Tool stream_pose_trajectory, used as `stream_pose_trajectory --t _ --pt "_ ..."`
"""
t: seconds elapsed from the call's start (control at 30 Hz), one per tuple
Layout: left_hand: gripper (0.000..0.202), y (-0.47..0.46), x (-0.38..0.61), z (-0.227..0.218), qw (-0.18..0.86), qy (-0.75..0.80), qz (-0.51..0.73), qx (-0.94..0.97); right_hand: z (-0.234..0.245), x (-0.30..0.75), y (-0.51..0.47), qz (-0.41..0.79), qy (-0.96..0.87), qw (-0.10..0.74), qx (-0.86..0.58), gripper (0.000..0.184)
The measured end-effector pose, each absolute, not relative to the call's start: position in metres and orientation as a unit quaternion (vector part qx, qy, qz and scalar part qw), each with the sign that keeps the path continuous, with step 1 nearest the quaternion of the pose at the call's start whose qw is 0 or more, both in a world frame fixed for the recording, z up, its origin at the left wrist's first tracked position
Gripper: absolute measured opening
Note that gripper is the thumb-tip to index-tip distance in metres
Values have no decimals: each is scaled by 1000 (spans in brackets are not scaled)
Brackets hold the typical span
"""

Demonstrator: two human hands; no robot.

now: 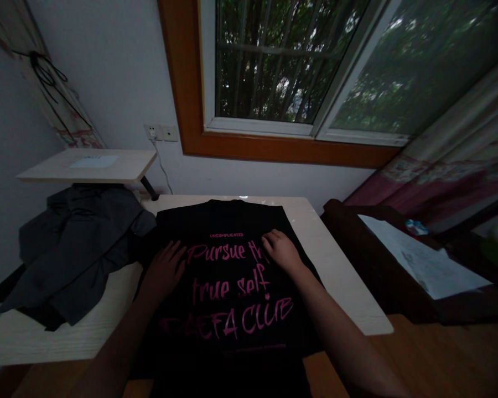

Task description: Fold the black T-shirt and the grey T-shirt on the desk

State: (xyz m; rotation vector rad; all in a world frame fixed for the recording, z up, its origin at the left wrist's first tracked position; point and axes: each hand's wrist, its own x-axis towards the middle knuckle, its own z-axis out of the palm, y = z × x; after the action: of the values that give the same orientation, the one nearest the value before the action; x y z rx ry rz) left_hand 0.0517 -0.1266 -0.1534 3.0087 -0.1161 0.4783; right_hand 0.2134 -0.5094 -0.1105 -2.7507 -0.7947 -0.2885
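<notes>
A black T-shirt [232, 221] with pink lettering lies spread flat on a pale table [340, 271], its hem hanging over the near edge. My left hand [166, 271] rests flat on the shirt's left side, fingers stretched out and slightly apart. My right hand [280, 249] presses on the print at the right, palm down with fingers together and slightly curled. Neither hand holds anything.
A heap of dark grey clothing [78, 249] lies on the table's left part. A small raised side shelf [91, 166] stands behind it. To the right is a dark cabinet with white paper [423, 260] on top. A window [299, 66] is ahead.
</notes>
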Motion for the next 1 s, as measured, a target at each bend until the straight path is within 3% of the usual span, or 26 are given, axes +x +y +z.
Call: stream_pose_trajectory --t 0.2,0.4,1.0 --pt "48 -127 52 -153 52 -38 160 985 -137 227 -542 -168 -257 153 -939 43" --pt "47 -127 51 -152 52 -38 157 986 -163 238 -564 -127 -280 103 -946 57" --pt "47 -127 52 -152 50 -33 151 987 -157 308 -538 -44 -219 49 -973 71"
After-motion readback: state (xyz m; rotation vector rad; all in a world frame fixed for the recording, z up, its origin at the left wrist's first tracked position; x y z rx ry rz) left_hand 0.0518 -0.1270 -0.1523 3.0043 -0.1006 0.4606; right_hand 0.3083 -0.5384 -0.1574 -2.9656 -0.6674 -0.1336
